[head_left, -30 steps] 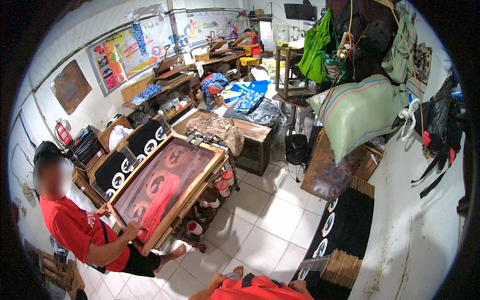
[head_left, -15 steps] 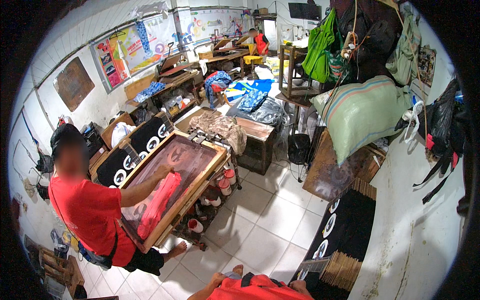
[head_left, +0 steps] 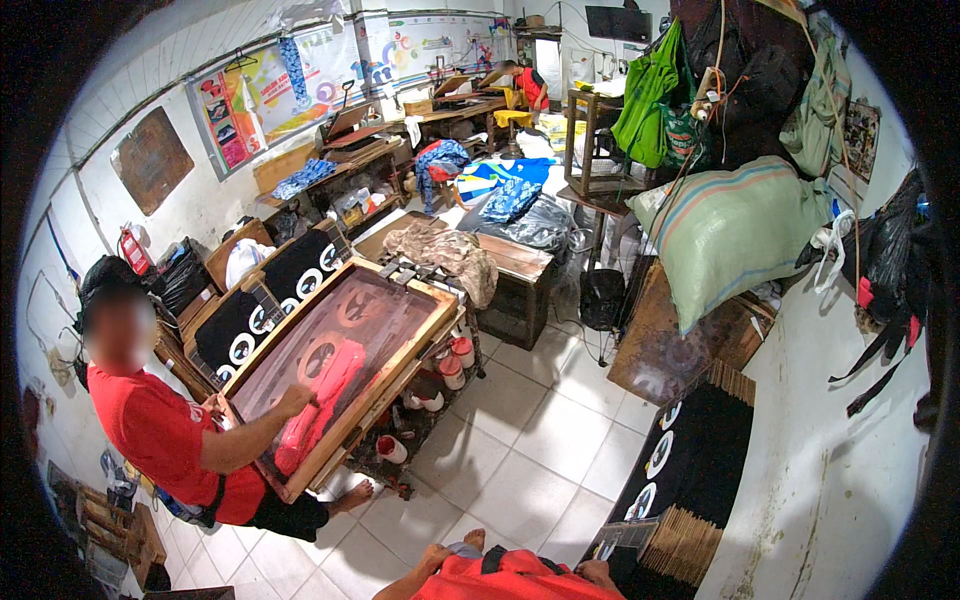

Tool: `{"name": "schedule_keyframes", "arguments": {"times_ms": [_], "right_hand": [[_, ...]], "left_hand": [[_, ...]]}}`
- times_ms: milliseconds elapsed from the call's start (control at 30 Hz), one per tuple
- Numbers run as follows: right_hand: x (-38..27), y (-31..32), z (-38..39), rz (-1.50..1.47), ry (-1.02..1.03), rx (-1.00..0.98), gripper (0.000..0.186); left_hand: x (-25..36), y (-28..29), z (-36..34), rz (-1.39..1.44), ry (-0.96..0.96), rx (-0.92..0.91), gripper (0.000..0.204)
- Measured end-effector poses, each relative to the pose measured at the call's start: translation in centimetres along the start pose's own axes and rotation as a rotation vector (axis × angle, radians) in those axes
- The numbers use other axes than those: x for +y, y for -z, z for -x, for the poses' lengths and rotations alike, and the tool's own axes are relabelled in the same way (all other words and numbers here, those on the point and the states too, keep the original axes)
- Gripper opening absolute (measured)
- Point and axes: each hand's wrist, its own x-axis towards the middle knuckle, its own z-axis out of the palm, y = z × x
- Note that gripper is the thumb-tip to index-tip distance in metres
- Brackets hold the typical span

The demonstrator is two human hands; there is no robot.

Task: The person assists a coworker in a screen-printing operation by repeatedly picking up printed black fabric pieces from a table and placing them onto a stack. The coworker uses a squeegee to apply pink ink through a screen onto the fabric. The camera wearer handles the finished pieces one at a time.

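Note:
My left hand (head_left: 435, 558) is at the bottom edge, beside my red shirt (head_left: 500, 578) and near a bare foot (head_left: 474, 538). On the other side of the shirt is my right hand (head_left: 597, 573), close to a stack of black printed pieces with brown board edges (head_left: 680, 540). Both hands are small and partly hidden, so their fingers cannot be made out. To the left, a co-worker in a red shirt (head_left: 150, 415) stands at a wooden-framed printing screen (head_left: 390, 420). The co-worker's hand (head_left: 297, 400) is over a thick red band of ink (head_left: 322, 405) on the mesh.
White floor tiles (head_left: 510, 430) lie between me and the screen. Ink-stained containers (head_left: 452, 372) stand under its bench. A stuffed pale-green sack (head_left: 740, 235) rests at right on a brown board. Behind are a wooden table (head_left: 515, 260) with fabric and another person (head_left: 530, 88).
The co-worker's hand has drawn back along the screen toward their body, and their torso has shifted left. My view has shifted slightly. My hands stay in place.

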Motion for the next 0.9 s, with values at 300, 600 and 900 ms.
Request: {"name": "schedule_keyframes", "arguments": {"times_ms": [300,600,900], "right_hand": [[-2.4,1.9,2.4,-0.332,0.029,0.106,0.017],[-1.0,1.0,0.7,0.434,0.105,0.056,0.022],[-0.3,-0.6,0.1,0.355,0.08,0.026,0.024]], "left_hand": [[-2.3,-0.5,-2.4,-0.095,-0.167,0.022,0.035],[-2.2,-0.3,-1.6,-0.886,-0.562,-0.06,0.03],[-2.6,0.7,-0.3,-0.63,-0.384,-0.007,0.037]]}}
